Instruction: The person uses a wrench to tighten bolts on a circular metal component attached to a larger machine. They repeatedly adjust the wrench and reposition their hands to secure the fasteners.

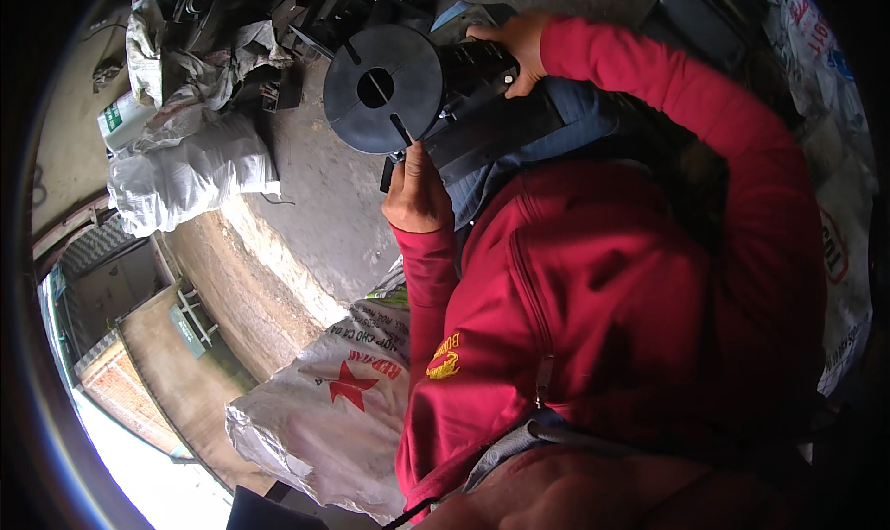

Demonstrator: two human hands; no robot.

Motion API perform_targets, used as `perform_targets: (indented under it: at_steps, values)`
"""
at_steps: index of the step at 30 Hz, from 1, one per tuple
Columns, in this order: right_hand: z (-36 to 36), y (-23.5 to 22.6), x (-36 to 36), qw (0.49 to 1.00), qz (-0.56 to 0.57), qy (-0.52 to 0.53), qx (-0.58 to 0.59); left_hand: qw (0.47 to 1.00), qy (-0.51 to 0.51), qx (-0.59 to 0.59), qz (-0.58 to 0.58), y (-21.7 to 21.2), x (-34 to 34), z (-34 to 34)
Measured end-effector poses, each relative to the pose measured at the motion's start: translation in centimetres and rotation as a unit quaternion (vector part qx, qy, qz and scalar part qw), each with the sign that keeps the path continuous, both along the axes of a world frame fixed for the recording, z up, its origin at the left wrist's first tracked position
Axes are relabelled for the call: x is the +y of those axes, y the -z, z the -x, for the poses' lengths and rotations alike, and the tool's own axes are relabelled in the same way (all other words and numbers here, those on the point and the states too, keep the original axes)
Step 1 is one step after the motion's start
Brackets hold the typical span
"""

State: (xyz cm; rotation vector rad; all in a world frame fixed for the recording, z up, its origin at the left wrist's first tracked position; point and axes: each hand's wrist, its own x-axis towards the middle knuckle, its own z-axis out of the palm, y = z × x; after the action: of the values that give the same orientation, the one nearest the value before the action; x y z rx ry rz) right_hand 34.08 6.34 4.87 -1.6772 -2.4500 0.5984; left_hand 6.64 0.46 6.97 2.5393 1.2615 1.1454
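A round black disc (363, 99) with a central hole and narrow slots faces up in front of me. It joins a dark cylindrical body (461, 71) with bolts along its right end. My right hand (521, 50) is wrapped round that right end. At the disc's lower rim, beside a slot, my left hand (417, 195) has its fingers pinched together with the tips against the edge; anything small between them is hidden. Under the part lies a dark flat metal piece (501, 139) across my lap.
White sacks (190, 169) and dark metal parts (320, 11) lie at the far left on the concrete floor (315, 182). A white sack with a red star (324, 391) stands close on my left. Plastic bags (834, 196) and a black bin-like container (700, 25) are on the right.
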Motion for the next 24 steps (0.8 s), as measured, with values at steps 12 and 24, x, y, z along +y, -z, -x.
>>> perform_targets:
  at_steps: [12,24]
  values:
    - [0.4,0.1,0.4,1.000,0.000,-0.014,0.006,0.998,-0.026,0.050,0.001,1.8,0.0,0.1]
    - [0.4,-1.0,1.4,1.000,0.024,-0.005,0.006,0.992,-0.044,0.115,0.019,2.1,0.1,0.8]
